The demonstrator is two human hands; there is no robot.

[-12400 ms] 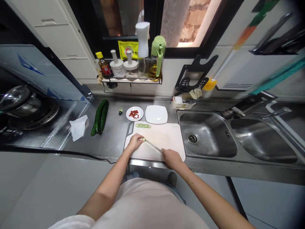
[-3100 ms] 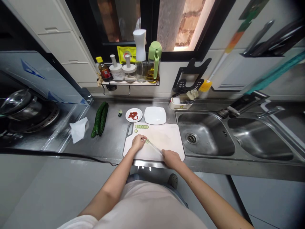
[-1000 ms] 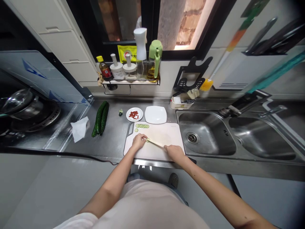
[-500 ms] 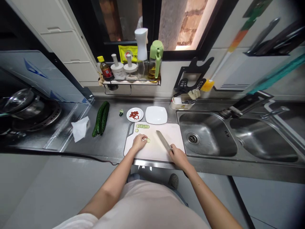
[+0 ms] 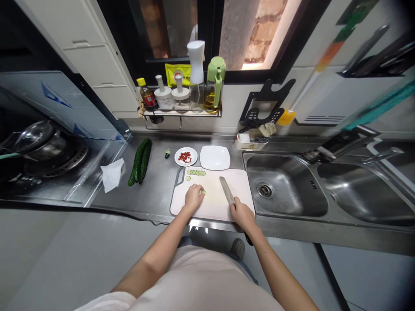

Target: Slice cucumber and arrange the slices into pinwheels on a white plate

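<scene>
My left hand (image 5: 193, 197) is over the left half of the white cutting board (image 5: 217, 209), its fingers pinched on a pale green cucumber slice (image 5: 203, 192) that they partly cover. In my right hand (image 5: 241, 212) is the handle of a kitchen knife (image 5: 227, 190); its blade points away from me over the right part of the board. A row of overlapping cucumber slices (image 5: 196, 172) lies along the board's far left edge, with one single slice (image 5: 188, 178) just nearer to me.
Behind the board stand a small plate of chopped red pieces (image 5: 184, 157) and a white square plate (image 5: 214, 157). Whole cucumbers (image 5: 140, 162), a cucumber end (image 5: 167, 153) and a white tissue (image 5: 112, 174) lie to the left. On the right is a steel sink (image 5: 285, 185).
The left fingers have closed over the cucumber slice, covering more of it. The knife blade has swung slightly right, away from the left hand. The whole view has shifted a little.
</scene>
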